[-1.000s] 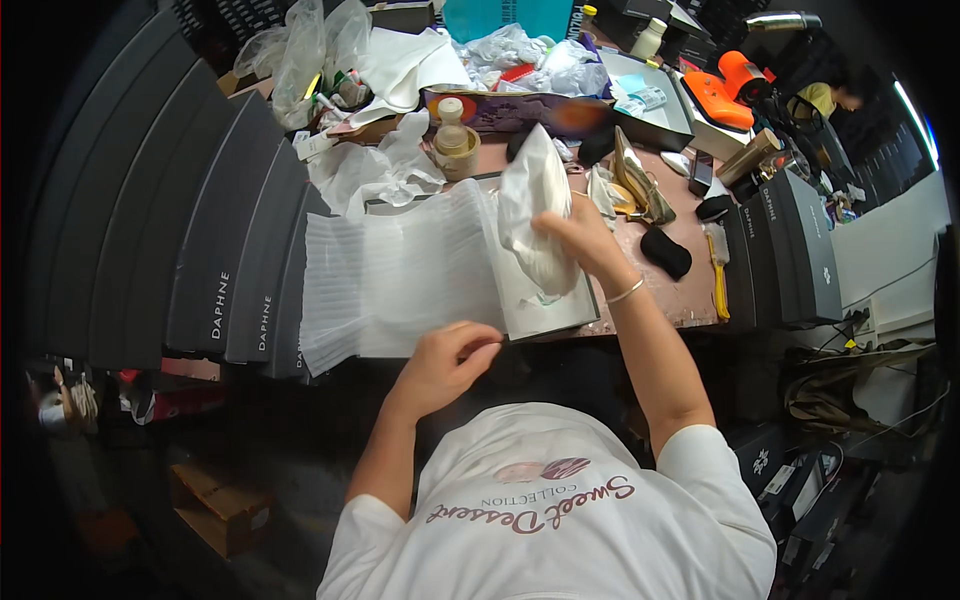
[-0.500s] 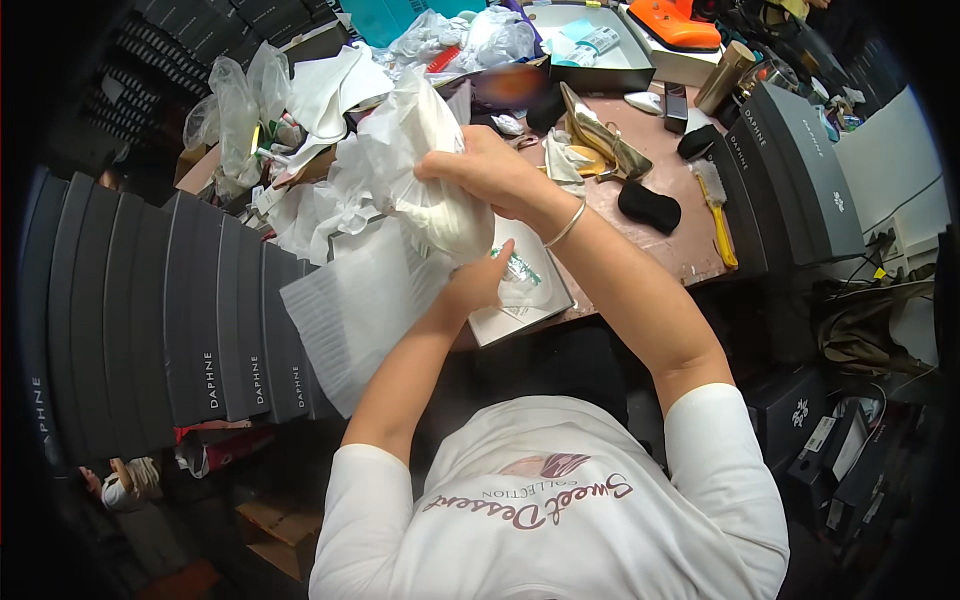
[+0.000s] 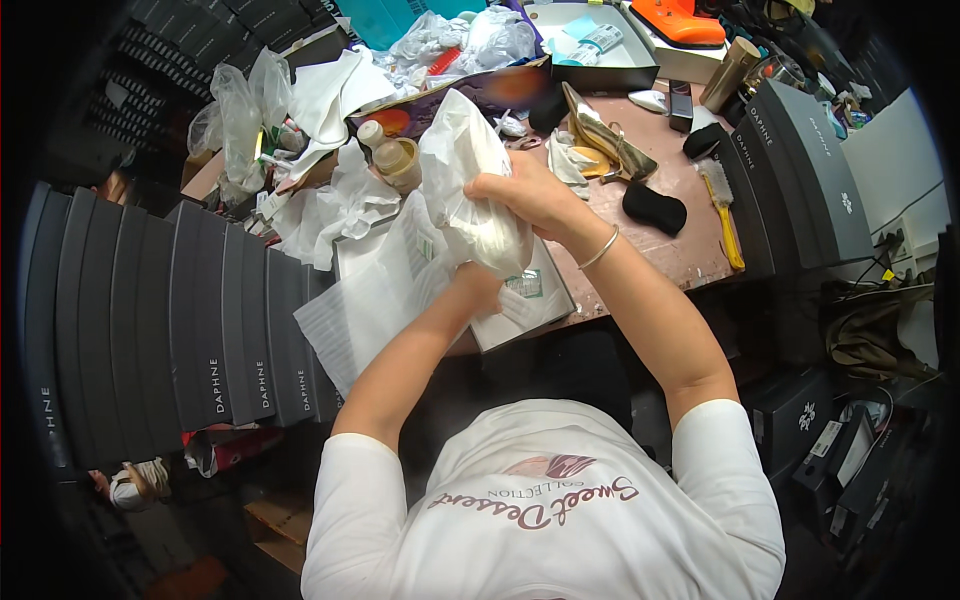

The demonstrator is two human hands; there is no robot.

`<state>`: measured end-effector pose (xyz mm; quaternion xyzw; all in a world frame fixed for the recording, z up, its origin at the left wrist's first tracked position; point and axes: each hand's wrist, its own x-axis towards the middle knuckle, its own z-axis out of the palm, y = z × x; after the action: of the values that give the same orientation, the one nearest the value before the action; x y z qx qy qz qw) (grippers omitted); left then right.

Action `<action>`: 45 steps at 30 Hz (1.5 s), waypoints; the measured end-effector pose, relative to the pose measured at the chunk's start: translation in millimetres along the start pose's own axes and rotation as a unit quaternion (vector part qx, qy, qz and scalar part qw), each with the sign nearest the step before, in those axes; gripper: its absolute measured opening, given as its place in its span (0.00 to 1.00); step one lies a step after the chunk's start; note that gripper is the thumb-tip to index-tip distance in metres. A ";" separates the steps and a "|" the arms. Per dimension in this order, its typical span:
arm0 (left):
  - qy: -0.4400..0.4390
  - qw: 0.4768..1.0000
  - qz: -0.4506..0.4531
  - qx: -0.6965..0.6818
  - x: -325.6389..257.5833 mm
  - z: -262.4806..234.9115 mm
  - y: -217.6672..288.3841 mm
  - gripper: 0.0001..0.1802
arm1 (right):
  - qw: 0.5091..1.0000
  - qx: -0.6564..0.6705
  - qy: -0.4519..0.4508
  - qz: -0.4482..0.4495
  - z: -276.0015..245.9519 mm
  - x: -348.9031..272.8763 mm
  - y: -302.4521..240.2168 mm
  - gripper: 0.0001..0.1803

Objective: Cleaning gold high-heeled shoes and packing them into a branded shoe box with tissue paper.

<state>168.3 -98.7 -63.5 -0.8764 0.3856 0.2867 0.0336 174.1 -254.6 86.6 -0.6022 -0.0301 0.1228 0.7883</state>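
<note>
My right hand [image 3: 532, 197] is closed on a bundle wrapped in white tissue paper [image 3: 465, 165], its thumb pressing the near face. The bundle is held upright above the table, and what lies inside is hidden. Just under its lower end is my left hand [image 3: 483, 289]; the bundle covers its fingers, so I cannot tell whether they grip. A thin white foam sheet [image 3: 360, 300] hangs beside my left forearm over the table's front edge. Below the hands lies a pale open box or lid [image 3: 545, 310] with a green-printed label in it.
Tall stacks of dark grey shoe boxes [image 3: 200, 310] stand on the left, with more boxes [image 3: 790, 180] at the right. On the pink table [image 3: 690, 235] are gold heeled shoes [image 3: 615, 150], a black pad [image 3: 654, 207], a yellow-handled brush [image 3: 722, 215], bottles [image 3: 397, 162] and crumpled tissue [image 3: 340, 210].
Both hands and the wrapped bundle have shifted to the right. Bottles formerly behind the bundle now show. The left hand's raised finger is now hidden.
</note>
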 end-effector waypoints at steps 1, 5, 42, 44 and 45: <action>0.057 0.997 0.019 0.042 -2.7 6.7 0.0 0.38 | 1.000 -0.001 0.000 0.001 0.6 -2.9 -1.5 0.22; 0.018 0.998 0.026 0.060 1.0 15.1 2.1 0.45 | 1.000 0.009 0.027 0.006 1.6 -8.5 0.1 0.21; 0.191 0.286 0.144 -0.928 -78.1 -19.7 -25.0 0.23 | 0.965 -0.195 0.172 -0.036 -113.0 -71.7 -2.9 0.18; 0.211 0.310 0.110 -0.921 -73.6 -20.3 -32.9 0.20 | 0.952 -0.250 0.175 -0.037 -129.2 -80.3 -3.5 0.19; 0.223 0.320 0.072 -0.918 -71.0 -19.9 -35.0 0.20 | 0.947 -0.267 0.174 -0.042 -133.0 -84.1 -4.6 0.19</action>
<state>163.9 -33.1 -15.1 -0.3479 -0.0690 0.2523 -0.9003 119.4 -400.3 63.2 -0.8006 0.0507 -0.0299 0.5963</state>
